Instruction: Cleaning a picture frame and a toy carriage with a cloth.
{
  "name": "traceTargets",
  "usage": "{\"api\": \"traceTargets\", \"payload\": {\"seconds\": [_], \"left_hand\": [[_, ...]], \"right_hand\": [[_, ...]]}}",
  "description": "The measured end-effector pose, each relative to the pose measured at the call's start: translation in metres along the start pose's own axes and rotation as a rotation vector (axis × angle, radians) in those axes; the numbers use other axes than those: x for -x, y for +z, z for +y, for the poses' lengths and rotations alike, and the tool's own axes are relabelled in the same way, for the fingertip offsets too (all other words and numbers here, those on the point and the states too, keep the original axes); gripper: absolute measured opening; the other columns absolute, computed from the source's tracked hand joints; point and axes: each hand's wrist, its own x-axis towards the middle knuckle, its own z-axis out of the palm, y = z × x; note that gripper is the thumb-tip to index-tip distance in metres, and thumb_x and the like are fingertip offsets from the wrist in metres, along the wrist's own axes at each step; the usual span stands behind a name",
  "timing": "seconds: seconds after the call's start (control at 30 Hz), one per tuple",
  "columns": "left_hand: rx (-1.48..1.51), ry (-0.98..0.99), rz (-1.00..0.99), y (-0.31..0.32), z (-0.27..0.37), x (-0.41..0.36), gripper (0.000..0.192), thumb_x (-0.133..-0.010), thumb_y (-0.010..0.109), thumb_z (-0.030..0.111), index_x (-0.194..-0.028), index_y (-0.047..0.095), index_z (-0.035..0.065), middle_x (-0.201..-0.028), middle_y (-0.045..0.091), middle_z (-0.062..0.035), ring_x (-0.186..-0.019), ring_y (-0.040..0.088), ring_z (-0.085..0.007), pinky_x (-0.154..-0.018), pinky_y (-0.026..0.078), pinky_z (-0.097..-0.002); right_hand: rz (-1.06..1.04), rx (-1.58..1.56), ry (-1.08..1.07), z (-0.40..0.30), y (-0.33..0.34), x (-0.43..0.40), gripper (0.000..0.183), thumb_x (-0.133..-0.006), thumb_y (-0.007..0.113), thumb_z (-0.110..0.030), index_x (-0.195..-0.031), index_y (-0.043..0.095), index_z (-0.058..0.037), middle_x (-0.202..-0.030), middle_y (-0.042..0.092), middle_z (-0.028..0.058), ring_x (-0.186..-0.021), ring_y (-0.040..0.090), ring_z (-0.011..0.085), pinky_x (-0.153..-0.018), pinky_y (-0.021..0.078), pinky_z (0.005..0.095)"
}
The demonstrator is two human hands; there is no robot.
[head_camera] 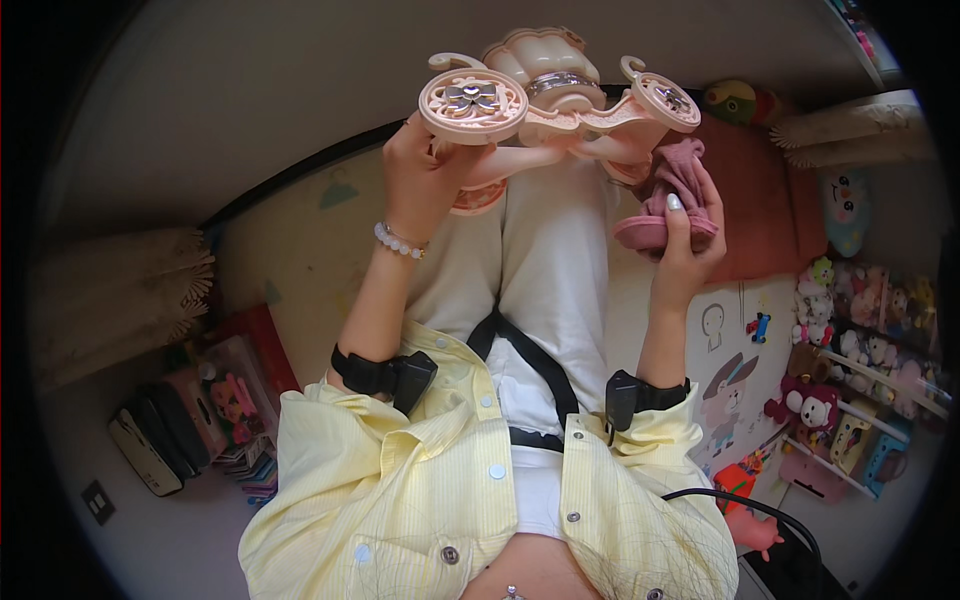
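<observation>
My left hand grips a pale pink plastic carriage-shaped piece near one of its round ornate wheels. The piece has a cream pumpkin-like body with a silver band, and a second wheel on the right with a metallic bow at its centre. My right hand holds a bunched mauve cloth with a flat padded part below the carriage's right wheel. The thumb presses on the cloth; some of the fingers are hidden behind it.
Beyond my right hand is a reddish-brown padded surface. Shelves of plush toys stand at the right. Bags and books are at the left. A black cable runs past my right side.
</observation>
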Motion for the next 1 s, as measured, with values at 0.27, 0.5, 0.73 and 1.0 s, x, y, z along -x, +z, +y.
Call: {"api": "traceTargets", "payload": {"seconds": [0.27,0.5,0.73,1.0], "left_hand": [[-0.135,0.148,-0.039,0.0,-0.003,0.001,0.037,-0.073,0.073,0.013,-0.107,0.06,0.0026,-0.093,0.066,-0.0112,-0.079,0.065,-0.0222,-0.067,0.051,-0.03],[-0.058,0.091,-0.028,0.001,-0.002,0.001,0.031,-0.082,0.066,0.019,-0.106,0.06,0.0017,-0.094,0.066,-0.0118,-0.08,0.065,-0.0235,-0.068,0.05,-0.0319],[-0.018,0.025,-0.087,0.0,-0.002,0.002,0.032,-0.086,0.061,0.027,-0.106,0.059,0.002,-0.094,0.066,-0.0129,-0.081,0.065,-0.0262,-0.07,0.05,-0.0334],[0.04,0.024,-0.096,0.001,-0.002,-0.005,0.037,-0.09,0.055,0.034,-0.109,0.058,0.0021,-0.097,0.065,-0.0141,-0.085,0.065,-0.0282,-0.073,0.05,-0.0348]], "right_hand": [[-0.253,0.721,-0.186,0.034,0.026,-0.011,0.046,-0.071,0.059,-0.002,-0.116,0.059,-0.004,-0.112,0.061,0.0098,-0.094,0.056,0.0314,-0.084,0.0461,0.0409],[-0.26,0.658,-0.368,0.008,0.054,0.007,0.04,-0.065,0.067,-0.003,-0.105,0.063,-0.0033,-0.106,0.063,0.0107,-0.092,0.057,0.0308,-0.082,0.0473,0.0383],[-0.421,0.562,-0.47,-0.012,0.094,0.034,0.048,-0.059,0.07,-0.003,-0.106,0.062,-0.0055,-0.106,0.062,0.0072,-0.089,0.056,0.0264,-0.079,0.0494,0.0349],[-0.516,0.247,-0.252,-0.014,0.103,0.011,0.04,-0.065,0.068,-0.005,-0.104,0.058,-0.0045,-0.094,0.061,0.0145,-0.087,0.057,0.0319,-0.073,0.0472,0.0422]]}}
